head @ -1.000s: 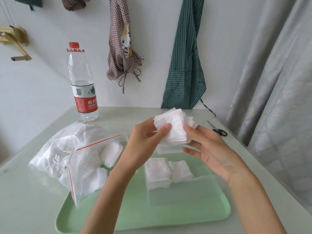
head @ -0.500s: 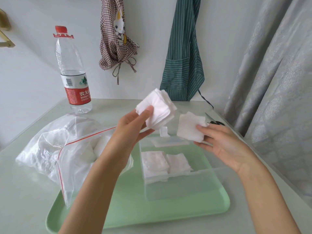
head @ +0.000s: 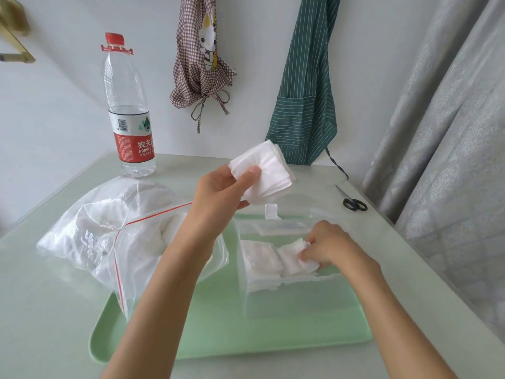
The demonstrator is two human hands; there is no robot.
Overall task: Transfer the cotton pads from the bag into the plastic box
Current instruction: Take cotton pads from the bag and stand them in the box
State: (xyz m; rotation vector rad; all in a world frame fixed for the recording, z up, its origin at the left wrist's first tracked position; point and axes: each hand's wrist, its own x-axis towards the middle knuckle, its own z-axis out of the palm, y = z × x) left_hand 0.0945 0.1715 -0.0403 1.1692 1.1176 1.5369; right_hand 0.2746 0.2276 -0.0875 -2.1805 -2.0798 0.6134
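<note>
Where the pale green bench point(head: 41, 310) meets a white wall hung with aprons, a grey curtain falls beyond the right hand point(head: 329, 246). That hand pinches cotton pads point(head: 296, 257) inside the plastic box point(head: 295, 299), whose long axis runs away from the person, on a green tray point(head: 218, 337). Just left, the left hand point(head: 218, 191) grips a raised stack of pads point(head: 266, 173). Farther left lies the bag point(head: 109, 231); behind it, a bottle point(head: 128, 105) reads "NONGFU".

The right hand's point(head: 332, 246) fingertips are buried among the white cotton pads point(head: 296, 258) inside the clear plastic box point(head: 295, 299), so its grip cannot be told. The left forearm covers part of the clear zip bag's point(head: 109, 236) mouth. The brass wall fitting point(head: 13, 36) is cut by the left edge, and the small print on the water bottle's red label point(head: 134, 146) is unreadable.
</note>
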